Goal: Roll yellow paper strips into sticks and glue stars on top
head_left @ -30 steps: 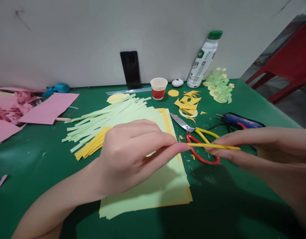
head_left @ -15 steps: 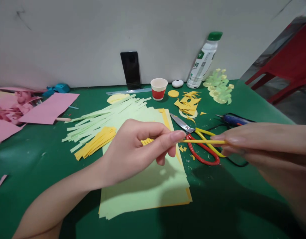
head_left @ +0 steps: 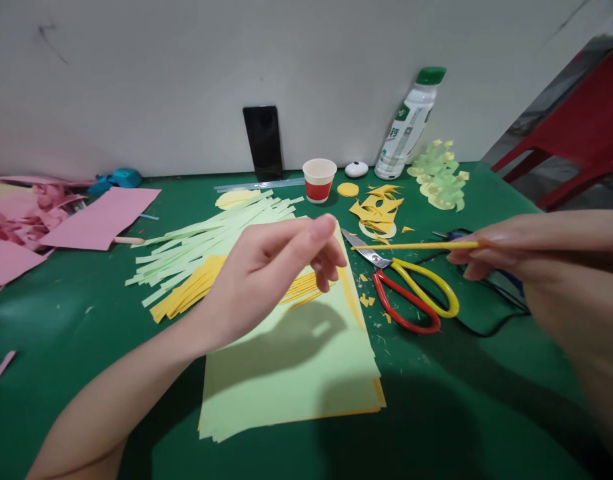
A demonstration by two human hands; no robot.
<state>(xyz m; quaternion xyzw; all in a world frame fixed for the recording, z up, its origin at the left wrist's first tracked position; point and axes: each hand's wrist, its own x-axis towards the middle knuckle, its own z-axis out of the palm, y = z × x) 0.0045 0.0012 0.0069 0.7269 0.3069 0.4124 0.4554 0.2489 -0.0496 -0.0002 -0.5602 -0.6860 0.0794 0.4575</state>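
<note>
A thin yellow paper strip (head_left: 411,247) is pinched at its right end by my right hand (head_left: 541,250), over the scissors. It lies nearly level, and its left end is free. My left hand (head_left: 271,270), fingers curled and thumb against the index finger, hovers above the stack of light green paper (head_left: 286,380) and shows nothing in its grip. Several narrow yellow strips (head_left: 301,288) lie on that stack, partly hidden by the hand. Scissors (head_left: 386,263) with one red and one yellow handle rest beside the stack, blades partly open.
Light green strips (head_left: 186,253) and wider yellow strips (head_left: 191,290) lie left. Behind stand a paper cup (head_left: 319,181), phone (head_left: 264,143) and bottle (head_left: 409,127). Yellow scraps (head_left: 379,210), green paper flowers (head_left: 439,173) and a blue tool with a black cord (head_left: 501,327) sit right; pink paper (head_left: 101,217) far left.
My left hand has let go of the yellow strip and drawn slightly left and up. My right hand has raised the strip and moved a little right.
</note>
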